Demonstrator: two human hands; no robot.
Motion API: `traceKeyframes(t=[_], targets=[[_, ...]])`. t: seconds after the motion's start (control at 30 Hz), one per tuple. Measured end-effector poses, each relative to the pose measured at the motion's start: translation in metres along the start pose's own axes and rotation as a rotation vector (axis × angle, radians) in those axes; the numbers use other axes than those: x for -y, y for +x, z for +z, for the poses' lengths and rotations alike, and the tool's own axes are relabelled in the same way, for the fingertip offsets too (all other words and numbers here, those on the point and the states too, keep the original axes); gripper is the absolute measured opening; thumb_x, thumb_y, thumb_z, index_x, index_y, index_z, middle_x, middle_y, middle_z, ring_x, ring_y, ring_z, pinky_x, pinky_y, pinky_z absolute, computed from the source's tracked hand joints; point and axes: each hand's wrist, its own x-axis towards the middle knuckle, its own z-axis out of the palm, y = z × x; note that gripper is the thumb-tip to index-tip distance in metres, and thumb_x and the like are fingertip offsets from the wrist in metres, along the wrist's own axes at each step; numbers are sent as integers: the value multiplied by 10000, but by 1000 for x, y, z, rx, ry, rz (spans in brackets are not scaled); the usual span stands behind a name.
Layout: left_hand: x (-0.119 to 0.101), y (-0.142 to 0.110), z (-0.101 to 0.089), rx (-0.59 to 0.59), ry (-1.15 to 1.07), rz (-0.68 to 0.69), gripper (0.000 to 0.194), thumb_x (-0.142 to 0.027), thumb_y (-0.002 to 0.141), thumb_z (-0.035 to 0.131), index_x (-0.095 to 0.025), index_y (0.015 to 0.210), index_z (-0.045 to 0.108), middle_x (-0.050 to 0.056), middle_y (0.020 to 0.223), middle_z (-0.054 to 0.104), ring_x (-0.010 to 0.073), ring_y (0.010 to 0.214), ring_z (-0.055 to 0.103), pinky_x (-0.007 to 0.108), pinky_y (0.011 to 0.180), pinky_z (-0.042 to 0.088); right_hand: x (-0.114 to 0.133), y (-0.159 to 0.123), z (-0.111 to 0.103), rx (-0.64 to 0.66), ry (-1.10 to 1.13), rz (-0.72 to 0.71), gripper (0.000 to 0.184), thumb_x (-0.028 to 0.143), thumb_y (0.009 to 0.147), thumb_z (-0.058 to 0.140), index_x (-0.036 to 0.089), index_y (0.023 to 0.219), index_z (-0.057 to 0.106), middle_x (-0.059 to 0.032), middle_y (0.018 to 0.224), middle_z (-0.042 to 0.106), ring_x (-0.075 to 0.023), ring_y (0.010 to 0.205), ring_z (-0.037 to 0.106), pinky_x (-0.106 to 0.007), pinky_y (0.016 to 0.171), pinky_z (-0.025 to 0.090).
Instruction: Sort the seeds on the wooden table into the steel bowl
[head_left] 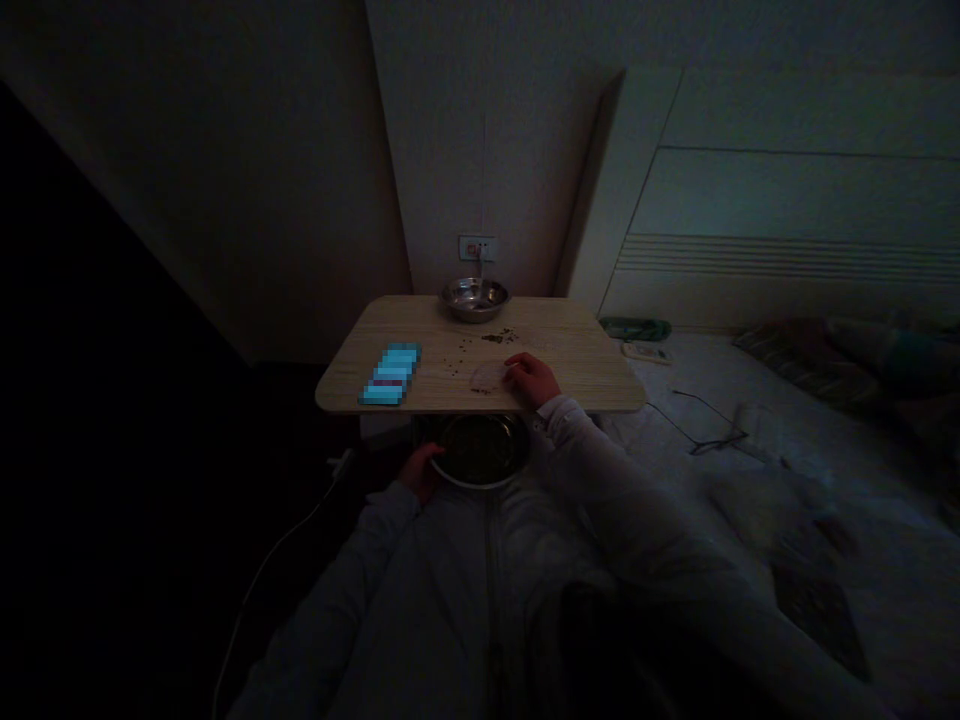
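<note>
My left hand (422, 472) is closed on the left rim of a wide metal basin (481, 483), held at my lap just below the table's front edge. The basin's inside is dark, so its contents are hard to make out. Over the small wooden table (585, 345), my right hand (532, 380) has its fingers curled at the edge of a thin, clear, rounded piece of plastic (489, 376). Small dark grains (499, 337) lie scattered on the wood, some along the plastic's near edge. Behind them stands a shiny steel bowl (475, 300).
A lit phone (390, 375) lies on the table's left side. A wall socket (478, 248) with a plug is behind the bowl. To the right, a bed (675, 430) carries a remote (646, 352) and a thin cable (705, 443). A white cord (259, 580) runs down the left.
</note>
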Motion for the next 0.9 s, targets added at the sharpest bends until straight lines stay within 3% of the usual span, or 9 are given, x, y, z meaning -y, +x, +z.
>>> traceKeyframes(t=[0.4,0.9], targets=[[0,1,0,-17,20,-4,275,-33,724,479,-111,878,694,41,563,711,228,668,724,337,690,579,1,-1,0,-5,34,-7,157,166,644,508,206,765,599,60,561,617,-108,552,528,-232,596,421],[0,-1,2,-1,19,-38,383,-40,703,478,-95,1023,681,68,668,754,258,760,733,373,716,587,-1,1,-1,2,41,-2,153,157,667,515,198,785,603,55,589,641,-111,553,530,-249,632,449]])
